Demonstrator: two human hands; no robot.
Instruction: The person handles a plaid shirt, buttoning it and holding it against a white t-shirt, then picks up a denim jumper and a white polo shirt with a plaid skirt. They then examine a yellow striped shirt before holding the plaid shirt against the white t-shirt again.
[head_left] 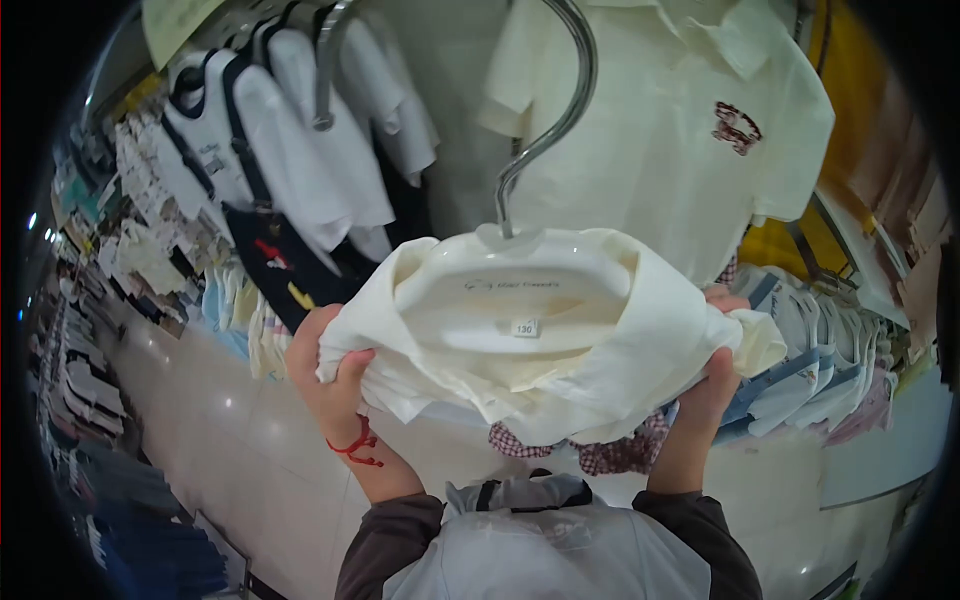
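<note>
A cream collared shirt [650, 310] hangs on a white hanger [560, 255] with a metal hook, its collar facing up and a size tag [524, 328] reading 130 inside. My left hand [335, 365] grips the shirt's left shoulder, thumb on top; a red string bracelet is on that wrist. At the other shoulder, my right hand [722, 365] is closed round the fabric, its fingers partly hidden behind it. Red checked cloth [620, 452] shows below the shirt.
Another cream shirt [650, 130] with a red emblem hangs behind. White tops with dark overalls [280, 265] hang at the upper left, near a metal rack arm [322, 90]. Small garments [800, 370] hang in a row at right. Folded dark clothes [160, 550] lie at lower left.
</note>
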